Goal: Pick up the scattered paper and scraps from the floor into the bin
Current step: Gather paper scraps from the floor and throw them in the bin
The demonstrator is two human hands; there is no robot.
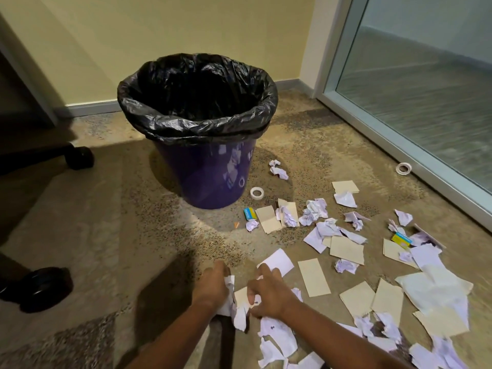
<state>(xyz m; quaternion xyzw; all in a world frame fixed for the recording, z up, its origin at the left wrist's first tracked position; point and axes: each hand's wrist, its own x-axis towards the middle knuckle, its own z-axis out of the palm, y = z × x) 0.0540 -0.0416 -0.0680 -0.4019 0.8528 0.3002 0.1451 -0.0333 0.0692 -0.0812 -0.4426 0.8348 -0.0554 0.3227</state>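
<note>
- The bin [210,179] is purple with a black liner [197,123]. It stands upright on the floor [106,235] near the wall [159,35].
- The left hand [213,286] is low over the floor in front of the bin, its fingers curled round a crumpled white wad [229,290].
- The right hand [269,294] is just beside the left one. Its fingers are curled and pinch white scraps [254,300] lying on a tan card [241,292].
- Paper [346,250] lies scattered to the right of the bin and hands: crumpled balls, flat tan cards and torn white pieces.
- One tape roll [257,192] lies just beside the bin's base, and a second roll [403,168] lies near the glass door [426,89].
- A small blue-and-yellow box [249,213] lies near the bin, and another box [401,239] sits among the paper further right.
- Chair casters [80,157] show at the left edge.
</note>
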